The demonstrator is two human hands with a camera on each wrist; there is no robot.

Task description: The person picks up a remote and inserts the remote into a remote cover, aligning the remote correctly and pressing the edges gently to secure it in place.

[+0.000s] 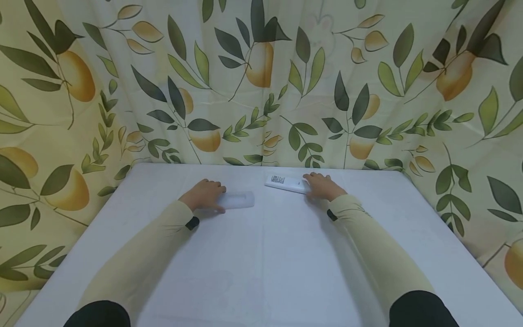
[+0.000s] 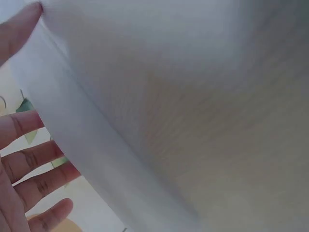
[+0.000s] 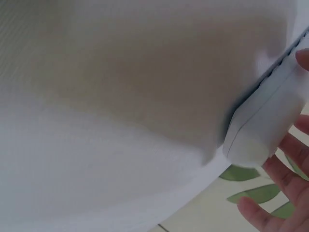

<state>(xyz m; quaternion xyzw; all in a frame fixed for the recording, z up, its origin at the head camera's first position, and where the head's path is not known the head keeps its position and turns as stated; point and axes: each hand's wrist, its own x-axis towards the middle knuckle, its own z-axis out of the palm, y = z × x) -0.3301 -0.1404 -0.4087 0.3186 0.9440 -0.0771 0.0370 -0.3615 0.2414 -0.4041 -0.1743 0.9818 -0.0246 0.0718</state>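
In the head view my left hand [image 1: 205, 194] is at the left end of a flat, translucent plastic cover [image 1: 241, 200]. The left wrist view shows the thumb apart from the spread fingers [image 2: 38, 191], with a pale band between, its outline hard to make out. Further right, my right hand [image 1: 323, 185] grips one end of a slim white remote control [image 1: 288, 183], a printed label facing up. Seen from the right wrist, the remote's rounded end points away from the palm, and a bumpy underside lies toward the table. Palm and some fingertips are hidden.
A white table [image 1: 261, 263] spreads under both arms. Behind it and along both sides hangs a curtain [image 1: 245, 118] with leaves and yellow fruit. Dark bands [image 1: 192, 223] sit at the wrists over pale sleeves.
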